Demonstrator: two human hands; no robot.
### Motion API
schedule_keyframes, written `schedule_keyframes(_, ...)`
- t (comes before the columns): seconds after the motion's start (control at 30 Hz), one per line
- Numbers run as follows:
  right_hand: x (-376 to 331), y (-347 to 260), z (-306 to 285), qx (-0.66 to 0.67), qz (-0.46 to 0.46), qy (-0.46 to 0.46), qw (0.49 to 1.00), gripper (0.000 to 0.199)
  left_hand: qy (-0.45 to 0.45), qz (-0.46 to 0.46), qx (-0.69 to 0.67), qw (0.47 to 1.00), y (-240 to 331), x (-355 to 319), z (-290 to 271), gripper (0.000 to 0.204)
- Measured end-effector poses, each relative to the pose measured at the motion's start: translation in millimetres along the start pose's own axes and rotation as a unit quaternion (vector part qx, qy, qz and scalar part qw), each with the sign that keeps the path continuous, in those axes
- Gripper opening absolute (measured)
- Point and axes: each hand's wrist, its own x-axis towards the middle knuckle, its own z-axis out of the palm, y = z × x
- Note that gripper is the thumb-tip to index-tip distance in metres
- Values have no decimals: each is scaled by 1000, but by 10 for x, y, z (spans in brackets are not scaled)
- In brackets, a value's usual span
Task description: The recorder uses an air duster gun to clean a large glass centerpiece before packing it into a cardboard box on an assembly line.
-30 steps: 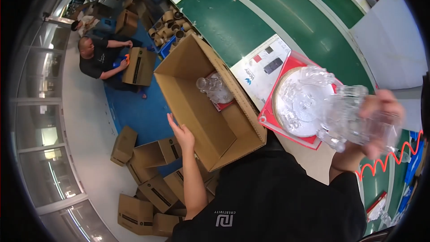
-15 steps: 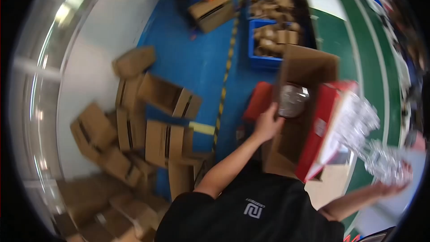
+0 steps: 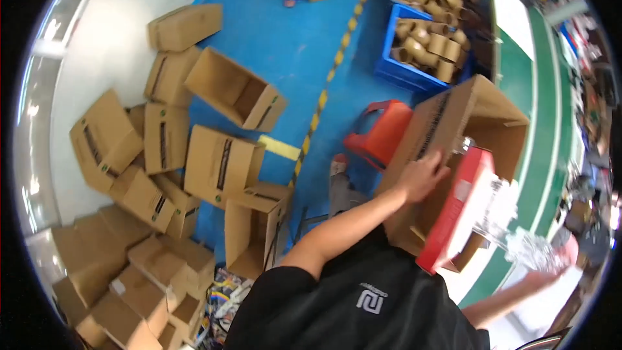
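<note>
My left hand [image 3: 422,175] rests on the near rim of a large open cardboard box [image 3: 453,129] that is tipped on its side. My right hand [image 3: 558,260], low at the right and blurred, holds a clear crinkly plastic tray [image 3: 528,246]. A red flat tray [image 3: 453,220] leans against the box between my two hands. My black shirt fills the lower middle of the view.
A red plastic stool [image 3: 382,133] stands on the blue floor [image 3: 291,45] beside the box. Several empty cardboard boxes [image 3: 220,162] are piled at the left. A blue crate [image 3: 421,39] holds cardboard tubes. A green table [image 3: 541,129] runs along the right.
The view has swung further left and down toward the floor. My left hand stays on the box rim, and my right hand with the clear tray has dropped lower at the right.
</note>
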Motion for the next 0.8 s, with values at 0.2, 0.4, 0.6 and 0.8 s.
schedule_keyframes(0.2, -989, -80, 968, 38, -18, -8, 999, 31, 53, 49, 3, 997, 8, -84, 28, 52)
schedule_keyframes(0.4, -1445, 397, 1316, -47, 22, -83, 995, 42, 62, 136, 16, 989, 6, -28, 99, 49)
schedule_keyframes(0.6, -1288, 1113, 2009, -128, 77, -80, 986, 48, 64, 107, 45, 991, 87, -56, 149, 47)
schedule_keyframes(0.8, -1716, 1901, 2121, -140, 129, -120, 974, 56, 38, 86, 50, 994, -15, -10, 133, 45)
